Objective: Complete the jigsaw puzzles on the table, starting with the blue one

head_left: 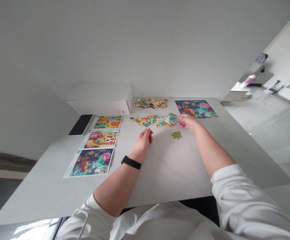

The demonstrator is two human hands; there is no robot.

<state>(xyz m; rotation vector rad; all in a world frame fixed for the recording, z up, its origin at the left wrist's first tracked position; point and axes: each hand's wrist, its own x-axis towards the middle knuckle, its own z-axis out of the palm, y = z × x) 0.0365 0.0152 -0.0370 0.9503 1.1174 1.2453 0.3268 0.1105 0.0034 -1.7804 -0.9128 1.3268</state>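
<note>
My left hand (144, 140) hangs just in front of a loose row of jigsaw pieces (153, 120), fingers curled, with nothing showing in them. A black band (131, 162) circles that wrist. My right hand (188, 121) reaches out with its fingers apart, close to the row's right end and below a blue-and-pink picture sheet (195, 109). Between the hands and slightly nearer me lies a small joined patch of green pieces (176, 134), touching neither hand. Behind the row sits a heaped pile of puzzle pieces (150, 103).
Three colourful picture sheets (101, 139) lie in a column on the left of the white table (175, 173). A white box (99, 98) and a black phone or tablet (80, 124) stand at the far left. The table's edge borders a pale floor (272, 140) on the right.
</note>
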